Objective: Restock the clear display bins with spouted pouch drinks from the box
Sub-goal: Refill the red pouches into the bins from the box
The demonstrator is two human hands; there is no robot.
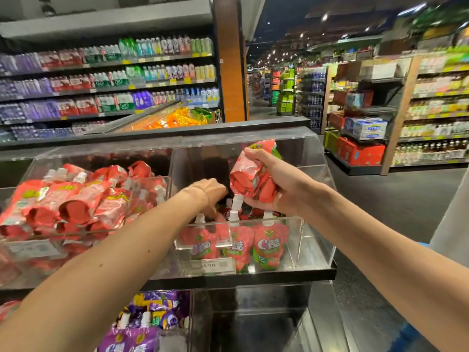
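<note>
Supermarket shelves (106, 80) behind, my right hand (275, 182) clutches a bundle of pink pouches (247, 171) spout-down above the clear bin (313, 240); my left hand (205, 191) dips inside, its grip hidden from me.

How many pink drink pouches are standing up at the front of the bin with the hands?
3: the left pouch, the middle pouch and the right pouch, side by side against the right bin's front wall. More may be hidden behind them.
</note>
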